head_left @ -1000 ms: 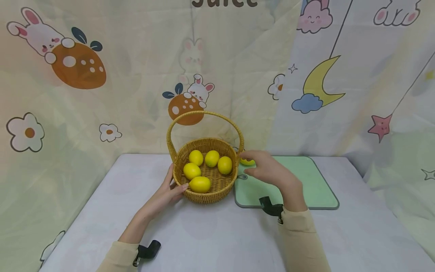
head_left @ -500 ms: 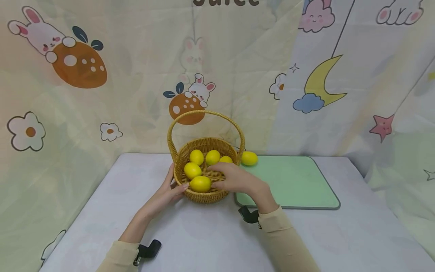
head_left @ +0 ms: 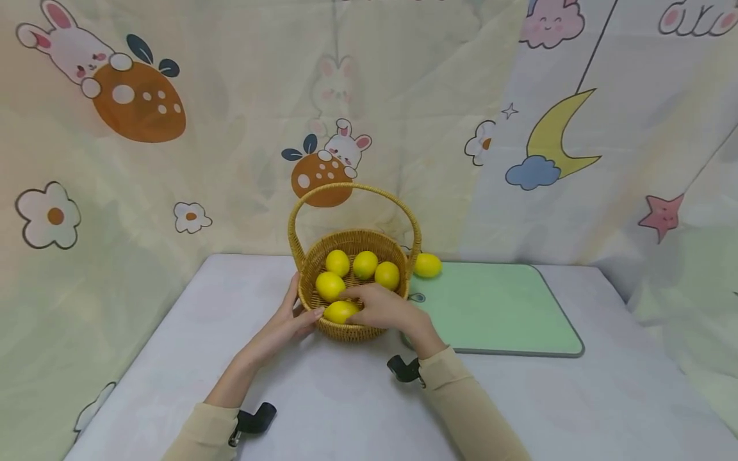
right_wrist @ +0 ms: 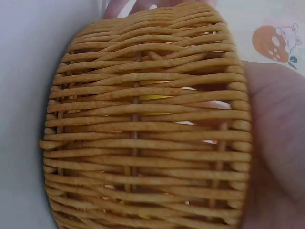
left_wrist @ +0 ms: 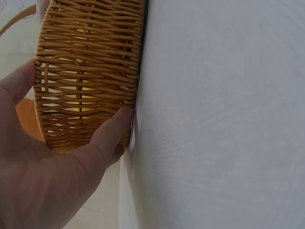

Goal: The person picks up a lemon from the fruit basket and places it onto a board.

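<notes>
Crowding the right hand (head_left: 380, 308)'s grip on the front lemon (head_left: 339, 312): three lemons (head_left: 366, 264), basket (head_left: 346, 331) wall.

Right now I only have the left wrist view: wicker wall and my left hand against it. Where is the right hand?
Observer: The right hand reaches into the basket from the front, fingers on the nearest lemon.
Operator: How many lemons are in there?
Observer: Five in the basket; a sixth lemon lies outside it, at the far left corner of the green mat.
Operator: Is the handle in the way?
Observer: No, the handle arches upright over the basket from side to side, and the right hand passes below and in front of it.
Operator: And my left hand?
Observer: The left hand rests against the basket's left outer wall.
</notes>
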`<action>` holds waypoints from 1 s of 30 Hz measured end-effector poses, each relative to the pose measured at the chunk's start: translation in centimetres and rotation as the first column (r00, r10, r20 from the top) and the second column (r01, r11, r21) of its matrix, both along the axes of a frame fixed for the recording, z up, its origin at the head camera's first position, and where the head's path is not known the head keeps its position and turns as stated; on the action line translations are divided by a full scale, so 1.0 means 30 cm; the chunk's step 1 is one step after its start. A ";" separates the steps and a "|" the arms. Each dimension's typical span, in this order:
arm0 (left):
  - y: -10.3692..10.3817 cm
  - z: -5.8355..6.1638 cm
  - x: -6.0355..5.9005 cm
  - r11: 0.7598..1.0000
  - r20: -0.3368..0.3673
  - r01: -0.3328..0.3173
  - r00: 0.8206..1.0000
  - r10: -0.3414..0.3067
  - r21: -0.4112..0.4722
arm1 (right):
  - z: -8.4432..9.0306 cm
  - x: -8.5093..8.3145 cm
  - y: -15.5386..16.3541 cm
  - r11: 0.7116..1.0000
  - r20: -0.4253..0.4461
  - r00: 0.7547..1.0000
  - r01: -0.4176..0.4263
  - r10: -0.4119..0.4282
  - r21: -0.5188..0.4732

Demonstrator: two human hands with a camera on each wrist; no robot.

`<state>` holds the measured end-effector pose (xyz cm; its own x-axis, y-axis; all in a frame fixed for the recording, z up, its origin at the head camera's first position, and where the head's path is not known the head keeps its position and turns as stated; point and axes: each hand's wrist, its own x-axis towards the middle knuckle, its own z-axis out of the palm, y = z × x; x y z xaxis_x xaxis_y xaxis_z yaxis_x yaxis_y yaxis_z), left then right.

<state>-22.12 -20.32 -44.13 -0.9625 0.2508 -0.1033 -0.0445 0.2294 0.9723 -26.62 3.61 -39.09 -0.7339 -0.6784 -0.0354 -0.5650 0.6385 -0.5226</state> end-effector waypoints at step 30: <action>0.009 0.001 -0.001 1.000 0.029 -0.005 1.000 0.004 0.009 | -0.012 -0.019 -0.005 0.995 -0.008 0.996 0.085 -0.085 -0.059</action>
